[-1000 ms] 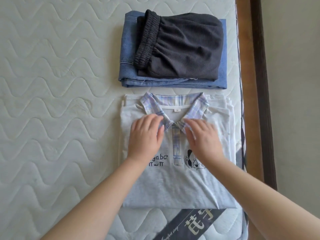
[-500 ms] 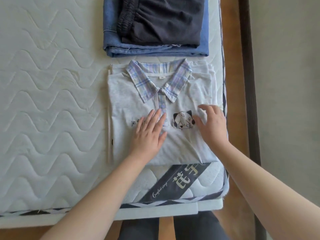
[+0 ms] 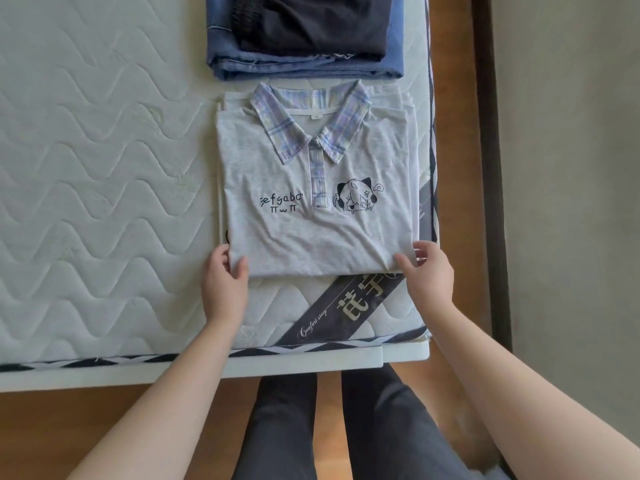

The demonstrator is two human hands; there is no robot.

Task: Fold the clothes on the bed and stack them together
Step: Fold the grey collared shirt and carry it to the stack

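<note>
At twelve o'clock the top edge cuts off the dark shorts [image 3: 311,26] and folded jeans [image 3: 304,65]

Both bare arms reach forward. The left hand [image 3: 224,276] and the right hand [image 3: 426,271] each pinch with thumb on top, fingers tucked beneath.
</note>
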